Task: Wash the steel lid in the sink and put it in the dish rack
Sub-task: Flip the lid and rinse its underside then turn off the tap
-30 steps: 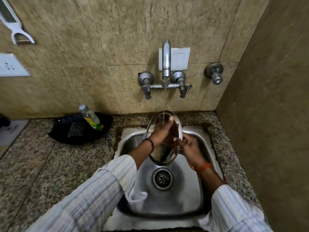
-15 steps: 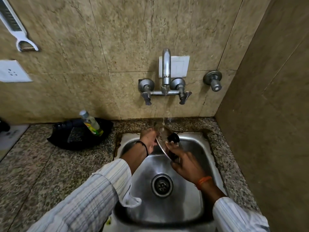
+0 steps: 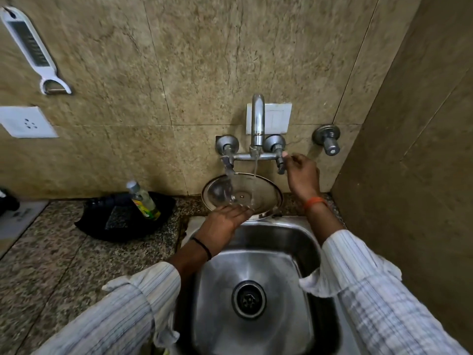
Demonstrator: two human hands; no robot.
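One round steel lid (image 3: 242,194) with its hollow side up, one square stainless steel sink (image 3: 258,267) with a single round drain (image 3: 248,300), and one chrome wall tap (image 3: 256,129) with two lever handles under it — a left handle (image 3: 227,162) and a right handle (image 3: 280,163). A third, separate chrome knob (image 3: 327,140) sits on the wall to the right of the tap. Two hands are in view.

The lid is held above the back rim of the sink, straight below the tap's spout, tilted so its inner face shows. A thin stream of water (image 3: 255,175) falls from the spout onto the lid's right half.

The left hand (image 3: 225,221) is at the lid's near edge, below and a little left of the spout. Its fingers lie flat and extended along the edge, supporting it from the front; whether the thumb pinches the rim cannot be told. A black band circles that wrist.

The right hand (image 3: 302,175) is off the lid — raised to the right of the tap, its loosely curled fingertips (image 3: 289,158) at the right handle; touching or just short of it is unclear. It holds nothing else. An orange thread (image 3: 315,201) is on that wrist.

Left of the tap, on the speckled granite counter (image 3: 51,252), one clear bottle with a yellow-green label (image 3: 143,201) leans in one black tray (image 3: 122,221). On the wall hang one white peeler (image 3: 33,49) and one white socket plate (image 3: 25,123).
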